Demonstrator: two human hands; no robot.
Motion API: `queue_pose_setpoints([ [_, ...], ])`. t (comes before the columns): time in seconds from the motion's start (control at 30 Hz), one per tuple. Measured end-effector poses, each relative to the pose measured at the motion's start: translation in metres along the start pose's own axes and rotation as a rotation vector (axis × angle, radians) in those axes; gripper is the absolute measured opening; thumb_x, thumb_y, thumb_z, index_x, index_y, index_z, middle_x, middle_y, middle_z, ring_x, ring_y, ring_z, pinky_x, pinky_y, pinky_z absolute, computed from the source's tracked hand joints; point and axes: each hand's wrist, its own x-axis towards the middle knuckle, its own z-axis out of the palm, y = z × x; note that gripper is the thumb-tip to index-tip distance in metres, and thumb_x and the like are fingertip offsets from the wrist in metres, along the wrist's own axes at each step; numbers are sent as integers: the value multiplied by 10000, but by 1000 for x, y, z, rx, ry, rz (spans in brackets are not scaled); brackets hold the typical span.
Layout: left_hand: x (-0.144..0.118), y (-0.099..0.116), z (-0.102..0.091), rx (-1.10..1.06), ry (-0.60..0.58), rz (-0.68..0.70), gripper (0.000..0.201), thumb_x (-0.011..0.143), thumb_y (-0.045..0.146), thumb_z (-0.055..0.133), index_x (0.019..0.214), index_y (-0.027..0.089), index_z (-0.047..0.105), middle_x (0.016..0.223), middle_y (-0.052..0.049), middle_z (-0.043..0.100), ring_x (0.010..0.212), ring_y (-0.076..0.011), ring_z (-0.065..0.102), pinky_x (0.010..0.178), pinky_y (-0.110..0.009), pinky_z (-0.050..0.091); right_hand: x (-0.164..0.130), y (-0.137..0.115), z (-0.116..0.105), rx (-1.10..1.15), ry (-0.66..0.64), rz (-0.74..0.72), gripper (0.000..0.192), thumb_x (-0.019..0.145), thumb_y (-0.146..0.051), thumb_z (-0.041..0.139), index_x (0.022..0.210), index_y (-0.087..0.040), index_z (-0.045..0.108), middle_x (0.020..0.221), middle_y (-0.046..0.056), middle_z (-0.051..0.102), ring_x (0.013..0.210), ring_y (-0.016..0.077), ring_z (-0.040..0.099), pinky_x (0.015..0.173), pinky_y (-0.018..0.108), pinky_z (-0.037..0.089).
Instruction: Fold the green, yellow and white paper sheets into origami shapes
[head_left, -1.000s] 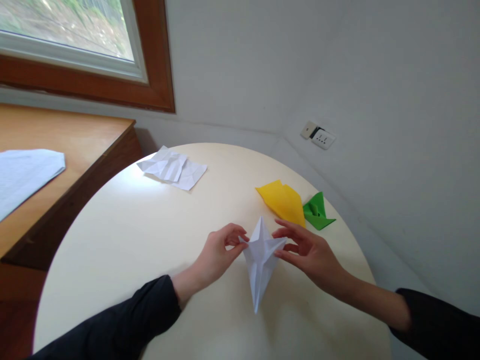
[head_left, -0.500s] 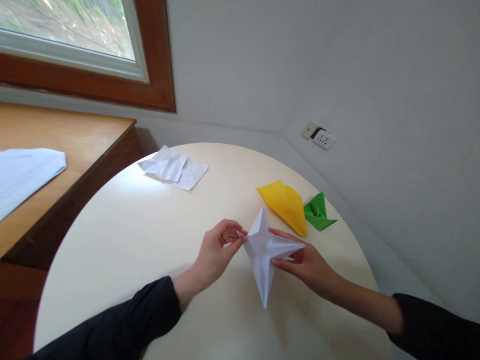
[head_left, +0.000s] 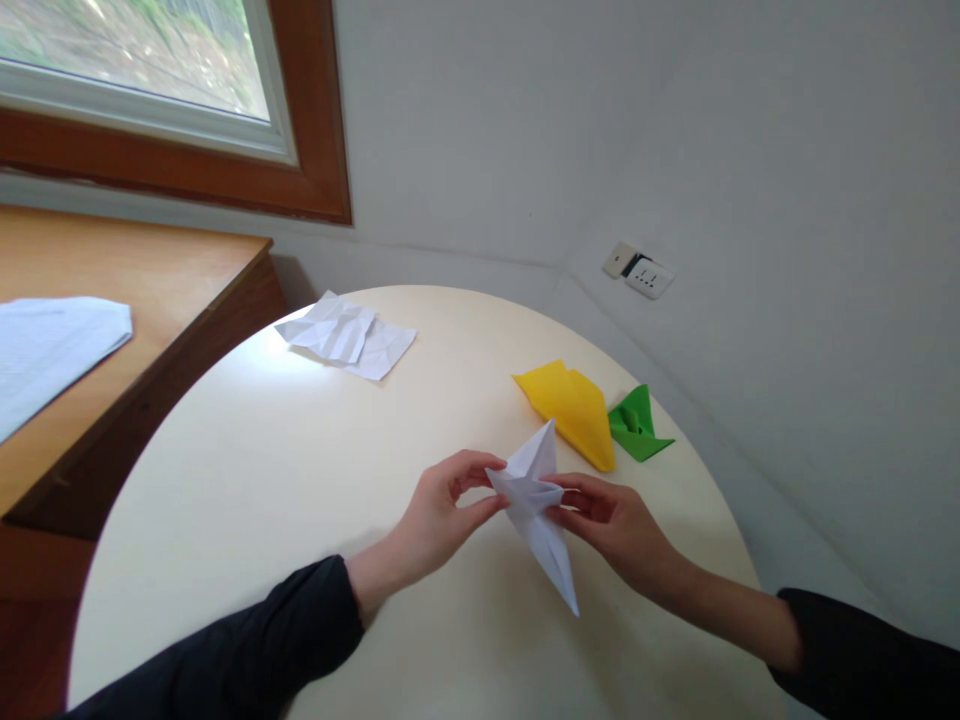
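Note:
A white folded paper star [head_left: 534, 520] with long points is held between my two hands above the round table. My left hand [head_left: 446, 505] pinches its left point between thumb and fingers. On the other side, my right hand [head_left: 615, 515] grips the right point, its thumb below and fingers above. One long point reaches up and away, another down toward me. Just behind the star lies a yellow folded paper piece [head_left: 574, 405], and a green folded paper piece [head_left: 637, 425] sits against its right end.
Creased white paper sheets [head_left: 349, 335] lie at the far left of the round cream table [head_left: 247, 480]. A wooden desk [head_left: 150, 255] with a pale blue cloth-like item [head_left: 56, 350] stands at left. Wall sockets [head_left: 649, 277] are beyond the table's right edge.
The star has been tilted, so its lower point swings right and its side points draw closer together. My left hand has moved right, and my right hand's fingers have shifted on the paper.

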Motion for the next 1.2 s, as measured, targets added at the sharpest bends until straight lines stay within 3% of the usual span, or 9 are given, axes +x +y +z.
queue_pose_setpoints([
  [0.17, -2, -2, 1, 96, -36, 93, 229, 735, 201, 667, 958, 152, 650, 1053, -97, 606, 963, -189, 601, 851, -324, 529, 1, 0, 1, -62, 0, -65, 252, 641, -357, 748, 836, -203, 714, 894, 62, 720, 845, 217, 674, 821, 371, 553],
  [0.53, -6, -3, 1, 264, -103, 111, 346, 713, 144, 664, 1053, 190, 617, 1072, -92, 586, 944, -193, 602, 821, -318, 531, 0, -6, 7, -101, -36, -120, 222, 675, -393, 717, 820, -224, 727, 873, 49, 716, 834, 208, 670, 777, 343, 567],
  [0.8, -7, -4, 0, 377, -100, 175, 352, 748, 129, 625, 1091, 202, 595, 1069, -84, 613, 923, -176, 612, 834, -312, 512, 3, -3, 5, -10, -12, 4, 295, 601, -379, 770, 828, -199, 716, 922, 66, 722, 835, 224, 684, 794, 367, 567],
  [1.2, -5, -4, -1, 445, 26, 95, 122, 756, 152, 601, 863, 192, 641, 839, -28, 705, 758, -159, 652, 736, -278, 520, 1, -5, 9, -54, -47, -18, 294, 626, -394, 747, 855, -212, 716, 921, 62, 723, 753, 199, 688, 774, 383, 574],
])
